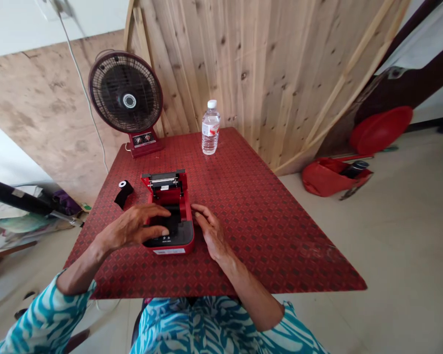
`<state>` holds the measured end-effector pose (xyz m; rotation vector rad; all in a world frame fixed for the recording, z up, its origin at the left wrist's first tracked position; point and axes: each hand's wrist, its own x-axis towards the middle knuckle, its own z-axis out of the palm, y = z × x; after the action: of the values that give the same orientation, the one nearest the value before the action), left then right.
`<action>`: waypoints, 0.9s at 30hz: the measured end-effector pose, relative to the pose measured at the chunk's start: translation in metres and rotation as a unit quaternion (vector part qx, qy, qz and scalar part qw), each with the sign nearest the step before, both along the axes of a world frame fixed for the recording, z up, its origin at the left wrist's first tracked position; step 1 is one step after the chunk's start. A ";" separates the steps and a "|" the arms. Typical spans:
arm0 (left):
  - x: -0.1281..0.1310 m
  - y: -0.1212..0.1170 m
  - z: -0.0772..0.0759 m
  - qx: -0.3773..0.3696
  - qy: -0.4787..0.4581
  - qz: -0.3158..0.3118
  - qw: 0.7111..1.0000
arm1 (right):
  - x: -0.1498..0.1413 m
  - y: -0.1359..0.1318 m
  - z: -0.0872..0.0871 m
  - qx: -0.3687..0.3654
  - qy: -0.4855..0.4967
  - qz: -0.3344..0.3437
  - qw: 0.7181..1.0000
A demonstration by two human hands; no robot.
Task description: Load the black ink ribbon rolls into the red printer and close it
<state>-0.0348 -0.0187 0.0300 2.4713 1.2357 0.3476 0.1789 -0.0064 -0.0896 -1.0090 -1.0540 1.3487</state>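
Red printer [169, 194] sits open on the bench [266, 236], its lid tipped back. The left hand [133, 227] lies with fingers spread over the black well, the right hand [210, 230] fingers lightly at its edge, seemingly steadying it without gripping. A paper roll [123, 191] lies just beside.

Red thermal receipt printer [186, 221], lid up
Its hinged lid [163, 183] stands open at the far end — a metal bar [165, 183] across it — above an open compartment [172, 196]; a dark grey front panel [170, 240] fills the near end, with a white label [169, 251] on the front edge. A small black roll [124, 191] with a white core lies just left, its black strip trailing nearer.
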 end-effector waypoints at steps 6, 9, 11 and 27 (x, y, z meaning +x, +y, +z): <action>0.000 -0.030 0.001 0.094 -0.031 0.002 0.995 | -0.001 0.001 -0.003 -0.001 0.002 0.002 1.000; 0.005 -0.030 -0.002 0.137 -0.037 0.008 0.990 | -0.001 0.001 -0.004 0.002 -0.002 0.001 1.000; 0.008 -0.029 -0.003 0.169 -0.022 0.015 0.985 | 0.000 0.001 -0.004 0.002 -0.003 0.002 1.000; 0.023 -0.060 -0.007 0.282 0.028 -0.015 0.959 | 0.000 0.001 -0.003 -0.008 -0.012 0.005 1.000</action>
<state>-0.0119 -0.0789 0.0235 2.9859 1.2513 0.7112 0.1785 -0.0054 -0.0922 -1.0337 -1.0692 1.3581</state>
